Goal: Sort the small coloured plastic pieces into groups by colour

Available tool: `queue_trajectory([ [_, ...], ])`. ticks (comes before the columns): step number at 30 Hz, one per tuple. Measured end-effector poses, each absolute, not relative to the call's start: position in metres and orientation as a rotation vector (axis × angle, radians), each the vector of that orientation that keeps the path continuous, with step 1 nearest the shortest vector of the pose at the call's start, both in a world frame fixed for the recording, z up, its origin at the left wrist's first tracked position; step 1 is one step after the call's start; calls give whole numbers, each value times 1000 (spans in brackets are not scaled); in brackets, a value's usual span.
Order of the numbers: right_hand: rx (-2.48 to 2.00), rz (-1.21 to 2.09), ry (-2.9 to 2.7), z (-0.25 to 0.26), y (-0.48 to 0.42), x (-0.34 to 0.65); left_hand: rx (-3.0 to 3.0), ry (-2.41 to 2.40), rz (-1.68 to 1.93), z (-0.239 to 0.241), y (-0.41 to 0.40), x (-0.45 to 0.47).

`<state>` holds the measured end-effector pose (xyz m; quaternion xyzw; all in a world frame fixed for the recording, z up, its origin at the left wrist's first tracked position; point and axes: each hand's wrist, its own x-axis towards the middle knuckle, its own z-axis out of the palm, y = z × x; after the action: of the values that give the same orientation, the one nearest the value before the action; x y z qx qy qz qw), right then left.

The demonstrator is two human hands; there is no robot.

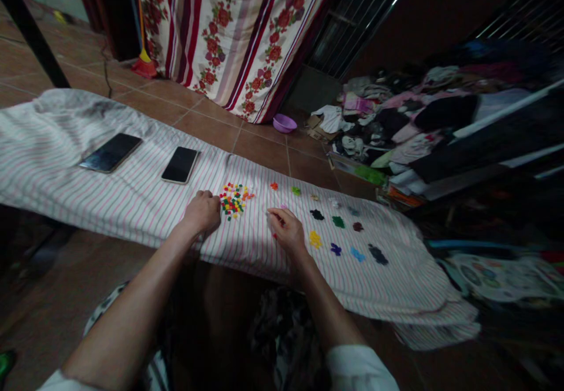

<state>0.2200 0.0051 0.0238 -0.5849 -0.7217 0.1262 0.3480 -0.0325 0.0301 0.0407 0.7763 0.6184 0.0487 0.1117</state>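
A mixed pile of small coloured pieces (233, 203), red, yellow, green, orange and white, lies on the striped cloth (251, 250). At its left edge rests my left hand (203, 211), fingers curled under; whatever they hold is hidden. To the right of the pile, my right hand (287, 229) is closed with thumb and fingertips together over the cloth. What is in that pinch is too small to make out. A red piece (274, 236) shows just under the right hand, and some pink pieces (284, 207) lie partly behind its fingers.
Small single-colour heaps spread to the right, including orange (274, 186), light green (295, 191), black (316, 214), yellow (315, 239) and light blue (357, 254). Two phones, one larger (112, 153) and one smaller (180, 165), lie left. Beyond are a purple bowl (284, 123) and piled clothes (396, 114).
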Motion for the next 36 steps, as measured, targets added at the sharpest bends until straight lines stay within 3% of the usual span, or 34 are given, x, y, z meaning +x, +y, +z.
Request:
queue_trajectory([
  [23, -1873, 162, -2290, 25, 72, 147, 2223, 1871, 53, 49, 31, -26],
  [36, -1652, 200, -2108, 18, 78, 162, 2223, 1889, 47, 46, 32, -25],
])
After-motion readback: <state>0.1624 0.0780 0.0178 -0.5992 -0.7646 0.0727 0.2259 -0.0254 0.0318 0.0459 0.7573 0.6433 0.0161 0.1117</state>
